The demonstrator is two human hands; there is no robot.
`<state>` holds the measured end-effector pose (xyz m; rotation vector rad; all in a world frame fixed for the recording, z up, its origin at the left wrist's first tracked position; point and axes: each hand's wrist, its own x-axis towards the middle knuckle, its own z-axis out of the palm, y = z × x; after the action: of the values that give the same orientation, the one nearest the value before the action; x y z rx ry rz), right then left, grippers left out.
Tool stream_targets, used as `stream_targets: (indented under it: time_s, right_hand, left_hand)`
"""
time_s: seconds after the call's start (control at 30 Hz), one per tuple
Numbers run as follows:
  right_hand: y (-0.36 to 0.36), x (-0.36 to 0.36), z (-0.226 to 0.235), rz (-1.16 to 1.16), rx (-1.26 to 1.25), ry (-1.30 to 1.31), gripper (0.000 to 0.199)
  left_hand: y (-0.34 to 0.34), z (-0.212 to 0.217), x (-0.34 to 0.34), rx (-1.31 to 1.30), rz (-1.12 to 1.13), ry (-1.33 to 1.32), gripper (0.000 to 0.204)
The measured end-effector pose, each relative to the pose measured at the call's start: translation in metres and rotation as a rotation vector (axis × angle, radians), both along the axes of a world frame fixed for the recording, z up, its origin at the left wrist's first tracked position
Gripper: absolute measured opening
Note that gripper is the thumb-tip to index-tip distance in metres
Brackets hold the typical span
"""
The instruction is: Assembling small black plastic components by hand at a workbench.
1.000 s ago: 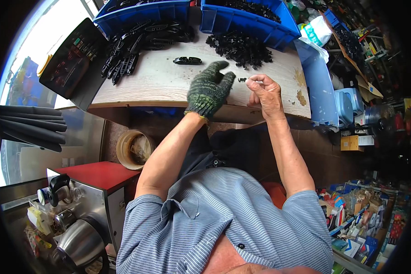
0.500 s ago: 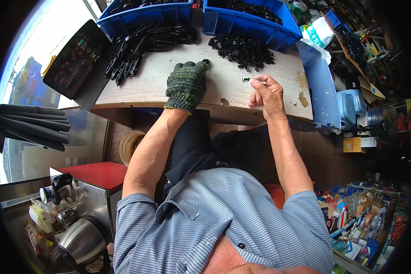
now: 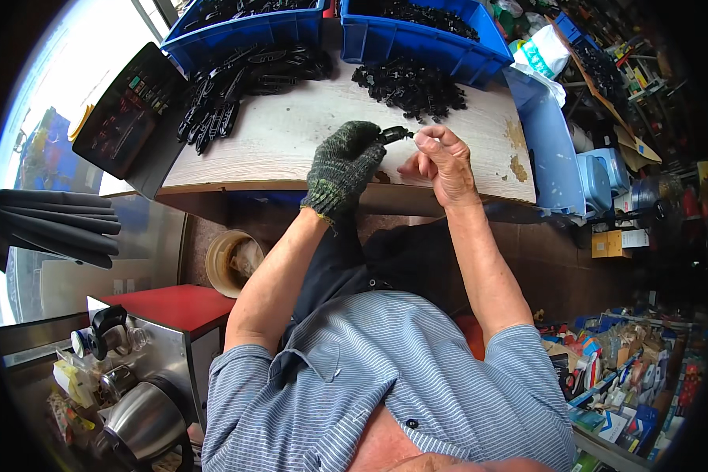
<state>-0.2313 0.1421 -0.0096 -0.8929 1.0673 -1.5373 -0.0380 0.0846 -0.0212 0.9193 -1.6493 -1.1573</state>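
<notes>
My left hand (image 3: 344, 164), in a dark green knitted glove, is closed around a black plastic part (image 3: 391, 135) whose end sticks out to the right. My bare right hand (image 3: 448, 164) pinches a small black plastic piece (image 3: 409, 134) between thumb and forefinger. The two parts meet, or nearly so, above the front half of the pale wooden table (image 3: 267, 149); whether they are joined is too small to tell. Beyond my right hand lies a heap of small black pieces (image 3: 414, 90). Long black plastic parts (image 3: 216, 106) are piled at the back left.
Two blue bins, a left bin (image 3: 252, 39) and a right bin (image 3: 425, 43), stand along the table's back, filled with black parts. A dark open case (image 3: 118, 118) sits at the left edge. A light blue container (image 3: 554, 145) adjoins the right edge; a bucket (image 3: 219, 266) stands below.
My left hand has lifted and turned rightward, bringing the black part into sight. My right hand has shifted slightly left with the small piece, closing the gap between them.
</notes>
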Motion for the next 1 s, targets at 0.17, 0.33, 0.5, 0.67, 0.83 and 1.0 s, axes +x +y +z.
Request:
stream_targets:
  time_s: [0.17,0.33,0.5,0.67,0.83,1.0]
  right_hand:
    - [0.001,-0.001,0.000,0.008,0.015,0.050,0.015]
    - [0.001,0.000,0.002,0.047,0.038,0.043,0.013]
    - [-0.002,-0.005,0.001,0.067,0.023,0.064,0.013]
    - [-0.002,-0.002,0.004,0.097,0.120,0.022,0.014]
    - [-0.003,0.002,0.005,0.085,0.135,0.029,0.016]
    - [-0.004,0.006,0.011,0.051,0.194,0.115,0.022]
  left_hand:
    - [0.011,0.018,-0.009,0.400,-0.287,0.178,0.025]
    - [0.011,0.020,-0.007,0.410,-0.284,0.159,0.025]
    - [0.011,0.023,-0.010,0.430,-0.283,0.169,0.027]
    - [0.009,0.026,-0.011,0.435,-0.255,0.154,0.029]
    - [0.005,0.020,-0.015,0.525,-0.199,0.266,0.029]
    - [0.004,0.016,-0.012,0.486,-0.172,0.271,0.027]
